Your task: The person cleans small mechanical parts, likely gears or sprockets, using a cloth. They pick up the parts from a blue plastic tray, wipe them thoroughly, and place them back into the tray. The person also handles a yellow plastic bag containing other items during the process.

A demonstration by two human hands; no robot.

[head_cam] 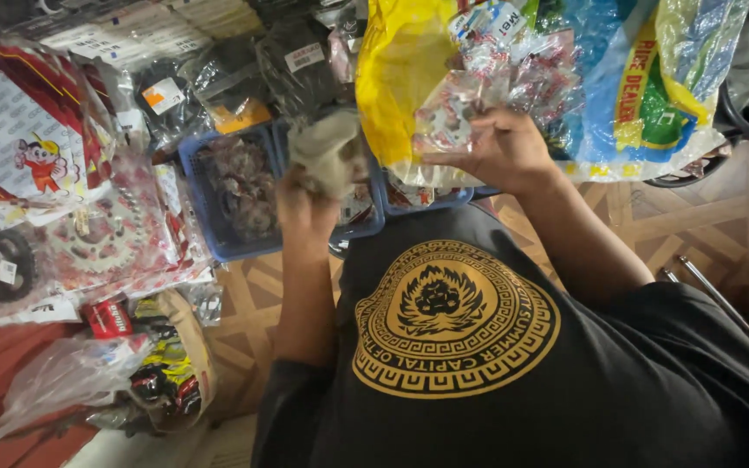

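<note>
The person's left hand (pixel 305 204) is closed in a fist around a crumpled grey-beige cloth (pixel 329 152), which bulges up out of the grip, its bulk standing above the knuckles and leaning slightly toward the other hand. Just beyond and below that fist sits a blue plastic crate (pixel 197 186) full of small packed metal parts.

The right hand (pixel 500 152) is raised level with it, fingers curled and pinching the lower edge of a large yellow plastic bag (pixel 400 78) stuffed with small red-and-white packets (pixel 487 74). The bag hangs above and ahead of this hand, its long side running upward away from the wrist. The cloth lies to the inner side of the right hand, a short gap between them, so the left hand is plainly nearer to it. Farther out past the left hand, packaged sprockets (pixel 10 139) lie stacked.
</note>
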